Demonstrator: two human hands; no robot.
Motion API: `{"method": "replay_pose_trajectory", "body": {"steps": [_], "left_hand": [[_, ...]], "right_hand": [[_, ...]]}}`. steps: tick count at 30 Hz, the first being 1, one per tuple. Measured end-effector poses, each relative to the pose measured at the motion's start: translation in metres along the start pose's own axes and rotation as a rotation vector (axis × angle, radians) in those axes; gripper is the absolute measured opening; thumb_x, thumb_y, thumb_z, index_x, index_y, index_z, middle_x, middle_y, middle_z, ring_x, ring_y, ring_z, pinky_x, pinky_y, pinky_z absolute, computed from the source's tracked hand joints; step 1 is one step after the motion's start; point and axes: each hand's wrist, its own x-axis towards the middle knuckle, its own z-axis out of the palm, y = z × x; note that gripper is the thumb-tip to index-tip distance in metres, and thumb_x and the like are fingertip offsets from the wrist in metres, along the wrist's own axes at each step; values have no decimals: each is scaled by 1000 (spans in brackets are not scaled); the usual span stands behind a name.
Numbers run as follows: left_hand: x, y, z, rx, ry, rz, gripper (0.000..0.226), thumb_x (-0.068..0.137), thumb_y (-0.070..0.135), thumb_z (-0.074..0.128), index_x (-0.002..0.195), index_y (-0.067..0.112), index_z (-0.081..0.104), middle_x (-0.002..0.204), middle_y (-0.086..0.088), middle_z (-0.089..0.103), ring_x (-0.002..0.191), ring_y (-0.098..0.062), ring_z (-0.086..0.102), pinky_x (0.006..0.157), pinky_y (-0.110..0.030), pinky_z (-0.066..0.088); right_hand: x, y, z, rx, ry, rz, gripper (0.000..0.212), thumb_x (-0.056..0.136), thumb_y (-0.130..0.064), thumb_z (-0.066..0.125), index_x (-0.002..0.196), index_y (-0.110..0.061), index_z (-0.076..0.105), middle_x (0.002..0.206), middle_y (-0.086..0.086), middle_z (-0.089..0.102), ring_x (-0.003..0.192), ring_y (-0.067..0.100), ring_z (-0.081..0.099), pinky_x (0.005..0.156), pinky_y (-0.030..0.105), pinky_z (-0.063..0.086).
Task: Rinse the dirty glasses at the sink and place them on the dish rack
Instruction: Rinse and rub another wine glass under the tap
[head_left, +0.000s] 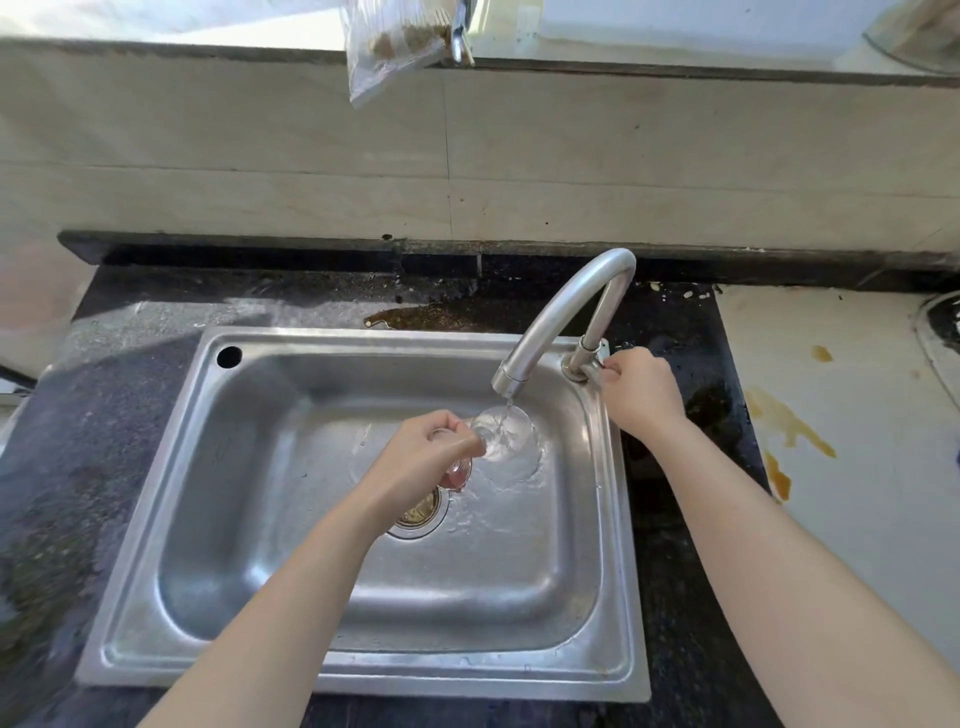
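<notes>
Two bare forearms enter from the near edge over the sink (130, 597). Left hand (428, 454): above the basin, just past the drain (418, 514), grip clamped round the stem end of the glass (506, 434). Glass: clear, stemmed, wet, lying tilted, long axis running lower left to upper right, bowl under the tap (561, 306) spout, thin stream of water striking it. Right hand (641, 392): at the sink's far right corner, grip curled round the tap lever (597, 366). Beyond: dark speckled desk (130, 322), tiled wall (260, 156), plastic bag (384, 52) on the ledge.

Bright daylight from above — soft shadows, warped edges
</notes>
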Motion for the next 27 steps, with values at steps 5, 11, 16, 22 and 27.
{"method": "replay_pose_trajectory", "body": {"steps": [5, 11, 16, 22, 27], "left_hand": [[-8, -1, -3, 4, 21, -3, 17, 84, 13, 66, 71, 13, 54, 57, 5, 54, 47, -10, 51, 51, -17, 43], [-20, 4, 3, -16, 68, -6, 15, 84, 13, 60, 70, 11, 55, 54, 3, 47, 44, -11, 40, 45, -19, 34], [-29, 11, 15, 29, 156, 35, 26, 83, 26, 62, 62, 13, 52, 46, 9, 49, 49, -11, 43, 54, -25, 36], [-45, 17, 8, 40, 38, 130, 24, 92, 38, 61, 81, 17, 60, 74, 2, 66, 63, -9, 59, 61, -23, 46], [-57, 23, 11, 119, 18, 193, 20, 90, 32, 65, 84, 12, 67, 75, 0, 69, 60, -2, 59, 67, -17, 47]], "right_hand": [[-11, 4, -5, -67, 88, -34, 19, 94, -18, 53, 106, -11, 66, 106, 12, 61, 101, 31, 55, 85, 45, 49], [-89, -17, 34, 120, -236, -581, 62, 73, -18, 67, 133, -25, 51, 142, 2, 37, 132, 21, 26, 113, 39, 24], [-115, -23, 64, 267, -323, -637, 33, 91, -37, 59, 122, -28, 55, 125, -6, 48, 116, 13, 42, 100, 32, 36], [-135, -21, 51, 454, -350, -553, 16, 98, -31, 50, 112, -33, 57, 102, -9, 53, 99, 8, 48, 89, 25, 38], [-148, -22, 51, 388, -161, -534, 28, 97, -45, 38, 112, -34, 60, 107, -9, 59, 100, 15, 54, 84, 41, 48]]}}
